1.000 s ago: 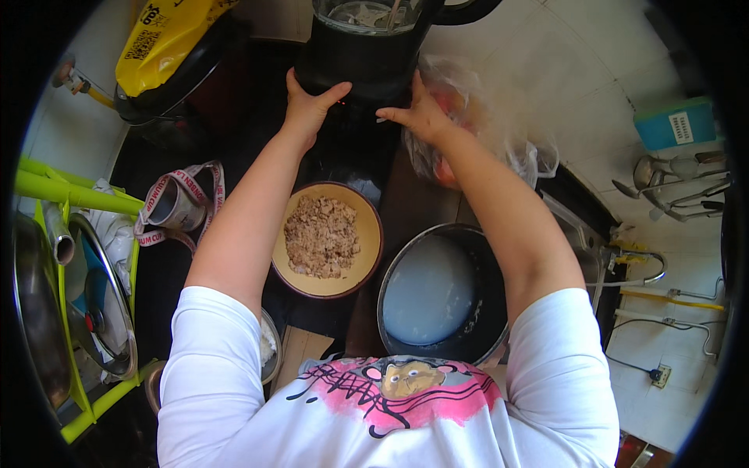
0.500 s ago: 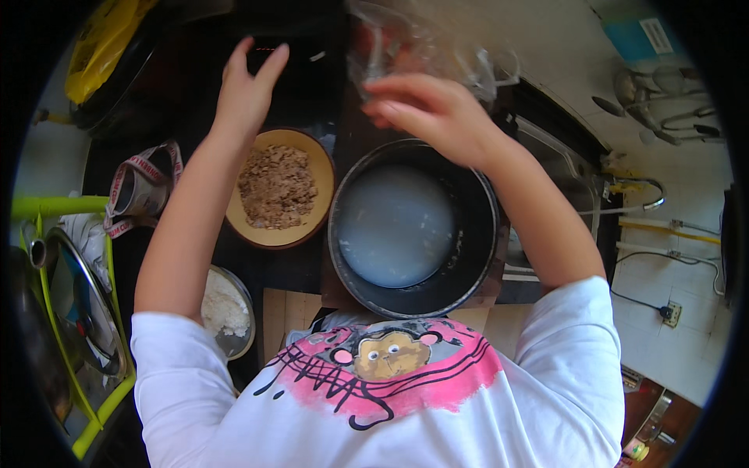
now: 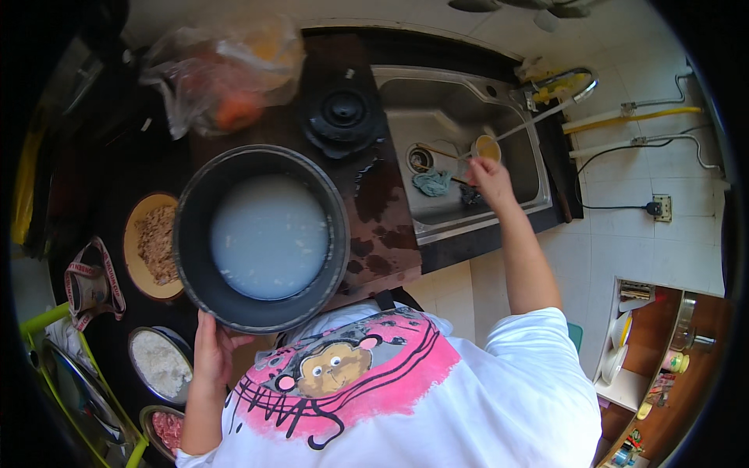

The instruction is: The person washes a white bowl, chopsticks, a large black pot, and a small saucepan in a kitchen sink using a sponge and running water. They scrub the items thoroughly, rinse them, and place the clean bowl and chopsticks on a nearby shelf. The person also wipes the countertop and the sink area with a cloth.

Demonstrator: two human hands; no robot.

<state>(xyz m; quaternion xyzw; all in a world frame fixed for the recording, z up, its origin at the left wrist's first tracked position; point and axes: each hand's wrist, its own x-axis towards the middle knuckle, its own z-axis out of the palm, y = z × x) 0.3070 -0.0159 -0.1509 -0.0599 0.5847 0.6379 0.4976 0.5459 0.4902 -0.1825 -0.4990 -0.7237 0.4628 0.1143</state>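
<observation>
My left hand (image 3: pixel 214 351) is at the lower left edge of a big dark pot (image 3: pixel 184 257) holding cloudy whitish water. Its fingers are stretched, thumb apart; whether they press on the pot is unclear. Over the sink (image 3: pixel 515 117) reaches my right hand (image 3: pixel 491 184), fingers closed at the near rim of a small yellowish cup (image 3: pixel 487 146). A tap spout (image 3: pixel 538 119) points toward that cup. Below it in the sink lie a blue-green cloth (image 3: pixel 432 183) and thin sticks.
Left of the pot stand a yellow bowl of brown crumbly food (image 3: pixel 158 243), a bowl of white stuff (image 3: pixel 161 364) and a bowl of pinkish meat (image 3: pixel 169 429). A clear plastic bag (image 3: pixel 226 70) and a black lid-like object (image 3: pixel 343 113) sit behind it.
The view has swung right, bringing the sink into sight. My right hand has gone from beside the plastic bag to the cup; my left hand has come back to the pot's near edge.
</observation>
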